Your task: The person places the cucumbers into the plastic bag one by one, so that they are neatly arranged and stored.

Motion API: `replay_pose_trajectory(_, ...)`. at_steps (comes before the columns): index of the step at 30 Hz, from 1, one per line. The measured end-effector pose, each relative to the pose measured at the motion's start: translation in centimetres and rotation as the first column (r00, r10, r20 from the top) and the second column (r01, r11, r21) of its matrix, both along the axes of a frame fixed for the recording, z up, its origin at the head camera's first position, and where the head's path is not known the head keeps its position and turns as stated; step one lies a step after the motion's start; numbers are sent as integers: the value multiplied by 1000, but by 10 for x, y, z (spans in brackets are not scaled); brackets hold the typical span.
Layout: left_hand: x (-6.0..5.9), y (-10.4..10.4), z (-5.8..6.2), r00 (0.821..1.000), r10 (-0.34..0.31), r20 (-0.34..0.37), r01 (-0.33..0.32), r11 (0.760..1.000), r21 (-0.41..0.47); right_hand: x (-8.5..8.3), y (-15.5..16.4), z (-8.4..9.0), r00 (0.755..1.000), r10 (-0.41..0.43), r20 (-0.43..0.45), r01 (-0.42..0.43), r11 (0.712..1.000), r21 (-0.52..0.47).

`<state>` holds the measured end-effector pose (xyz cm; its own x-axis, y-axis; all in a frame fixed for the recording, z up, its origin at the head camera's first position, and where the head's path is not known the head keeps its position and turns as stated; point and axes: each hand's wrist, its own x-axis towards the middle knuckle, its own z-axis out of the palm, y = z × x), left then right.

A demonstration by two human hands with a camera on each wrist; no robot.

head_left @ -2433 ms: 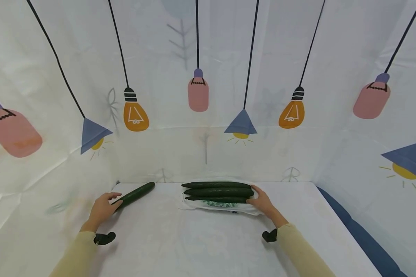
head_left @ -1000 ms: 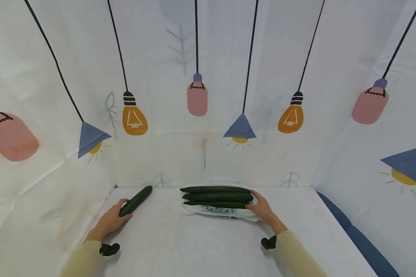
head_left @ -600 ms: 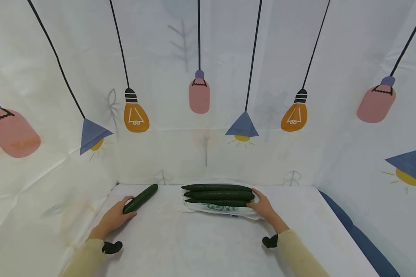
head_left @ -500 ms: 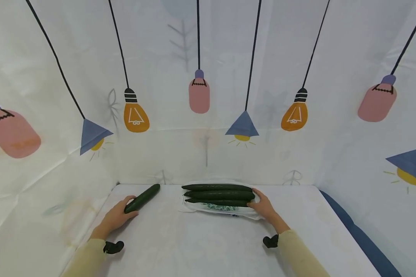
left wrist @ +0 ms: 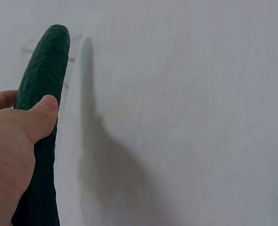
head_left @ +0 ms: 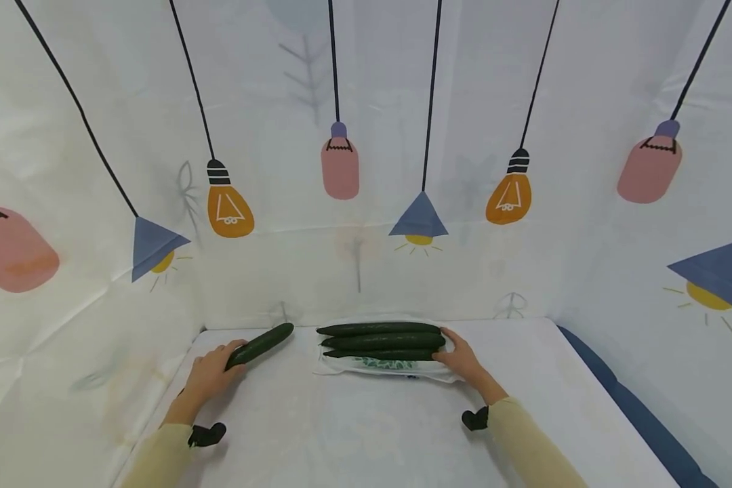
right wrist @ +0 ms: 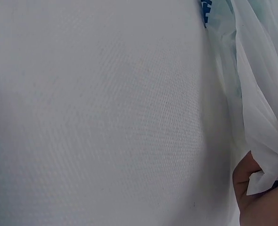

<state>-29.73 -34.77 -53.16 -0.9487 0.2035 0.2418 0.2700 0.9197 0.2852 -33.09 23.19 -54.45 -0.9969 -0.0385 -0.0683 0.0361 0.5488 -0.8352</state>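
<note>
My left hand (head_left: 210,376) grips the near end of a dark green cucumber (head_left: 265,344) at the table's left side. In the left wrist view the thumb presses along this cucumber (left wrist: 45,66), and its shadow falls apart from it on the table. Three more cucumbers (head_left: 383,341) lie side by side on a white plastic bag (head_left: 341,364) with green print, at the table's back middle. Around their right ends curls my right hand (head_left: 462,360), thumb in front and fingers behind. The right wrist view shows a fold of the bag (right wrist: 261,94) over the thumb; the other fingers are hidden there.
The white-covered table (head_left: 341,434) ends at a fabric wall (head_left: 293,271) printed with hanging lamps, close behind the cucumbers. Similar walls stand left and right. Blue material (head_left: 634,413) shows past the table's right edge.
My left hand has closed round the single cucumber and carried it rightward, towards the other cucumbers, turning it flatter. The right hand has stayed at the ends of the three cucumbers.
</note>
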Motion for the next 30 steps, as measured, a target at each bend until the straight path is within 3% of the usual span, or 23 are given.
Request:
replay_pose_trajectory(6,-6,13,0,994,-47,-103,46,999,-20,-2,-1,1,1000,-13,-2,13,1000,1)
replay_pose_trajectory(12,-13,29,-1,976,-95,-196,88,995,-45,-1,-5,2,1000,-8,-10,9,1000,14)
replay_pose_trajectory(19,-20,59,18,977,-117,-177,116,993,-19,-5,-2,6,999,52,-17,-53,998,-35)
replay_pose_trajectory(30,-34,98,38,969,-173,-175,176,984,6,-13,-4,10,992,121,-33,-122,993,-11)
